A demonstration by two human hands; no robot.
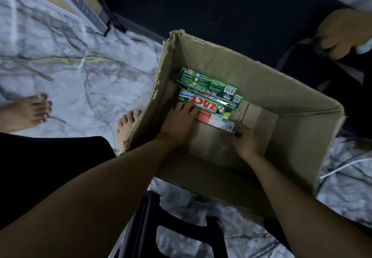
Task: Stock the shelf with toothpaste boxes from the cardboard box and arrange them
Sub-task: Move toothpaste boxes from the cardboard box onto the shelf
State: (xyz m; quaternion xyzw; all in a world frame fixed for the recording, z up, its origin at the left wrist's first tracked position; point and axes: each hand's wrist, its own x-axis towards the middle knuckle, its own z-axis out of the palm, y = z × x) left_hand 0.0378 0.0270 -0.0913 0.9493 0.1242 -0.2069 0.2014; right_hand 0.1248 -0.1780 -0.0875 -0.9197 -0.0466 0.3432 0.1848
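An open cardboard box [298, 136] stands on the floor below me. Inside lie a few toothpaste boxes: a green one [207, 83] showing a barcode at the far side, a green "ZACT Whitening" box [209, 104] beside it, and a red-and-white box [216, 121] nearest me. My left hand [179, 122] rests on the left ends of the ZACT and red-and-white boxes, fingers spread over them. My right hand [246, 139] pinches the right end of the red-and-white box.
The metal shelf frame [88, 5] stands at the upper left on a marble-pattern floor [70, 76]. My bare feet [128, 128] are left of the box. A black stool [177, 229] is below. Another person's hand [342, 34] is at the upper right, beside cables [342, 167].
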